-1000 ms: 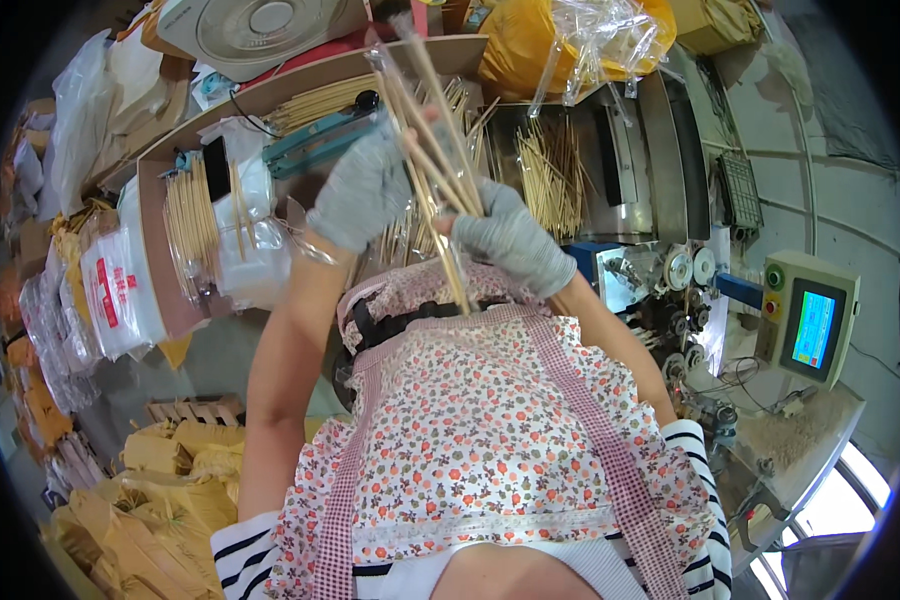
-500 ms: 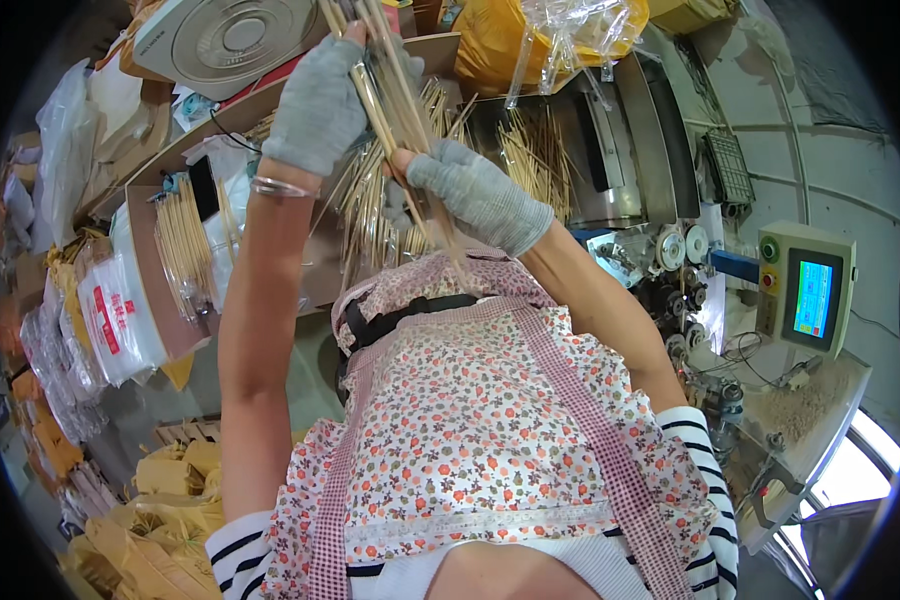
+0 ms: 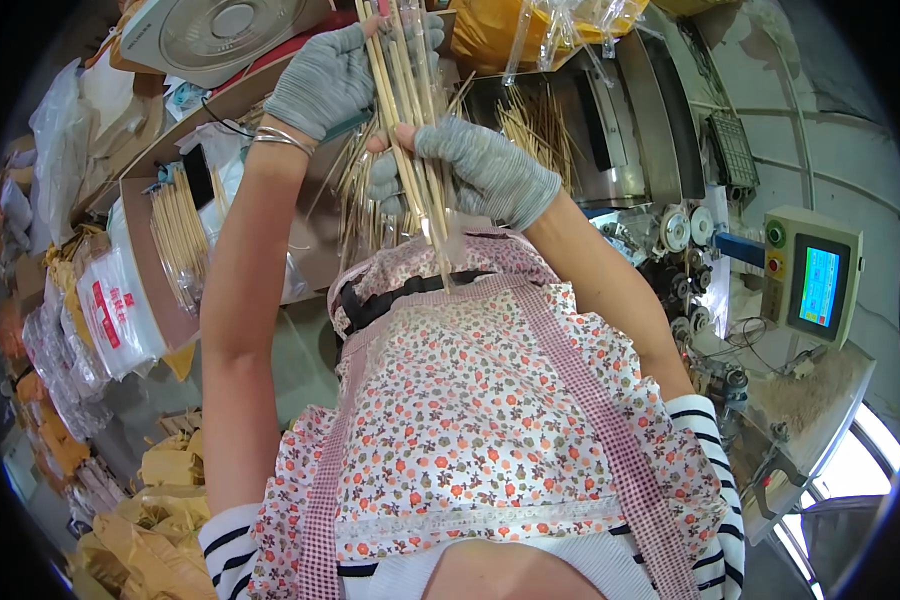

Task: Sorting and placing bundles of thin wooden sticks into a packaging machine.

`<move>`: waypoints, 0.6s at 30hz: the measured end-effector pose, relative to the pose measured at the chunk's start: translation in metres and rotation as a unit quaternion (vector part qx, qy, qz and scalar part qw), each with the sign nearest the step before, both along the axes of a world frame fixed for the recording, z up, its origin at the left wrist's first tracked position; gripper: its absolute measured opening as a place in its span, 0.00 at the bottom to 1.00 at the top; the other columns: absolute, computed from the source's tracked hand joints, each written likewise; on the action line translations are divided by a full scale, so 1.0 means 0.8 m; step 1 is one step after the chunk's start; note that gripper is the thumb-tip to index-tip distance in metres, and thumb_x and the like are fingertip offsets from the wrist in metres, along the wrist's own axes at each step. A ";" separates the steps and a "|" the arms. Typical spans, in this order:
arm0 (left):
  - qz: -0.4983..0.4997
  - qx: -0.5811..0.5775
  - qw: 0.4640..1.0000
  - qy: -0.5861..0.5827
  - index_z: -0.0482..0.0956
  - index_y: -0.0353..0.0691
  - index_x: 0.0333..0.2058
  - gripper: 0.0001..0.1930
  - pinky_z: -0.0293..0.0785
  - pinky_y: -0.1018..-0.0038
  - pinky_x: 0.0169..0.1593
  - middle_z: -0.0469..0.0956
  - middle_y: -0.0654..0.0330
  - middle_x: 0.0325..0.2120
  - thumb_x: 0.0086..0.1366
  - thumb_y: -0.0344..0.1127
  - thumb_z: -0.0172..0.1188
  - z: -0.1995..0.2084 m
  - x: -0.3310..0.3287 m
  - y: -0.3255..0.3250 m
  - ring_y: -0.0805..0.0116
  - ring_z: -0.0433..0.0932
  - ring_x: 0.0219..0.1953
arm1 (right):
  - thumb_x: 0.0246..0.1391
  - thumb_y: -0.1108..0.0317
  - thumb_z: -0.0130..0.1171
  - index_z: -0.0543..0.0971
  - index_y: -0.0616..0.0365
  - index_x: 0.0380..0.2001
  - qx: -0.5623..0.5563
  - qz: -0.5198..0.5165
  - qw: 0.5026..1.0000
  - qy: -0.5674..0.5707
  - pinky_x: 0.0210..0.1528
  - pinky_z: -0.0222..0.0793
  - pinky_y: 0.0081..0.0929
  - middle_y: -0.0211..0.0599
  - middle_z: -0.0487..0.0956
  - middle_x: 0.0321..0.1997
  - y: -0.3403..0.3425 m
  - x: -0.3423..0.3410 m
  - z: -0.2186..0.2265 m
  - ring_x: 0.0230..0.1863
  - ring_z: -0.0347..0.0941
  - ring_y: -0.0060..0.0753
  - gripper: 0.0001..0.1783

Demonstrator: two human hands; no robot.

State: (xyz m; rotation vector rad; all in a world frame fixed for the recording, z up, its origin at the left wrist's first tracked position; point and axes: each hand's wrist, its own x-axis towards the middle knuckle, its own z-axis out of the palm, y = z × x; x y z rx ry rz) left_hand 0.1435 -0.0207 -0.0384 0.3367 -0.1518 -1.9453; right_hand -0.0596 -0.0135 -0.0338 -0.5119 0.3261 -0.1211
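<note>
Both my hands wear grey fingerless gloves and hold a bunch of thin wooden sticks (image 3: 426,205), some in clear plastic sleeves. The bunch stands at a slant above my apron, its lower ends near my waist. My left hand (image 3: 325,82) is closed at the upper part of the bunch, its thumb against the sticks; its other fingers are partly behind them. Lower down, my right hand (image 3: 495,168) grips the bunch, thumb in front and fingers behind. More wrapped sticks (image 3: 355,190) lie in the cardboard box behind my hands.
To the left, a cardboard compartment holds a stick bundle (image 3: 175,230) and a dark phone-like object (image 3: 198,175). Loose sticks (image 3: 535,130) lie in a metal tray beyond my right hand. A yellow bag (image 3: 480,40) carries clear sleeves. Machine rollers (image 3: 676,228) and a control screen (image 3: 818,285) stand right.
The sticks have shifted slightly right at the top and look more spread and sharper. My left hand has moved a little left along with its forearm; my right hand still grips lower down.
</note>
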 end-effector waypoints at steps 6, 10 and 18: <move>-0.003 -0.087 0.978 -0.189 0.56 0.32 0.57 0.24 0.65 0.63 0.57 0.69 0.50 0.49 0.66 0.38 0.45 0.003 -0.021 0.017 0.58 0.71 0.50 | 0.56 0.57 0.53 0.69 0.65 0.45 -0.006 0.042 0.999 0.006 0.41 0.75 0.29 0.39 0.76 0.35 0.015 -0.019 -0.030 0.37 0.75 0.31 0.22; 0.092 0.002 0.952 -0.291 0.65 0.34 0.47 0.22 0.72 0.65 0.47 0.72 0.61 0.31 0.60 0.42 0.56 -0.004 -0.070 0.057 0.65 0.76 0.35 | 0.56 0.56 0.53 0.70 0.63 0.47 -0.247 0.096 0.959 0.102 0.46 0.66 0.20 0.32 0.76 0.38 0.038 -0.057 -0.028 0.41 0.70 0.23 0.22; 0.238 0.040 0.916 -0.322 0.68 0.37 0.41 0.17 0.74 0.72 0.42 0.69 0.66 0.20 0.64 0.46 0.51 0.007 -0.127 0.099 0.74 0.73 0.24 | 0.58 0.48 0.47 0.69 0.65 0.44 -0.244 0.087 0.947 0.190 0.43 0.64 0.20 0.31 0.70 0.35 0.027 -0.044 0.031 0.40 0.65 0.22 0.27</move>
